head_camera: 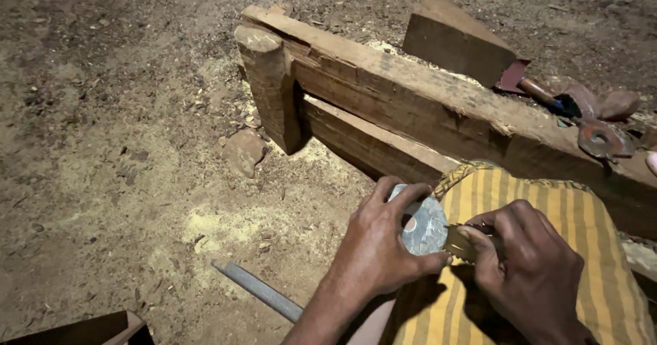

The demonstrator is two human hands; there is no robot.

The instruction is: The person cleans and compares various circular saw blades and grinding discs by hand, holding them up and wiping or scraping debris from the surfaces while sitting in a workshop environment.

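Bare earth strewn with sawdust [205,225] forms the work area, with a heavy wooden frame [383,92] of rough beams lying across it and a flat stone [243,152] beside its upright post. Behind the frame rest a wooden block [455,40] and some rusty metal parts [602,138]. A grey metal rod [256,289] lies on the ground near the lower edge of the view. Both hands work over a yellow striped cloth [575,249] covering the person's lap. The left hand [380,249] is closed around a roll of grey tape [424,227], fingers curled over its top rim and thumb pressed under its lower edge. The right hand [527,270] is pinched shut on a small dark piece [460,242] that touches the side of the roll; what this piece is cannot be told, as the fingers cover most of it. The step in hand appears to be starting or drawing off the tape end against that piece. The next move would call for a steady hold on the roll with the left hand while the right keeps its pinch firm, so that the strip comes away straight and does not fold onto itself.
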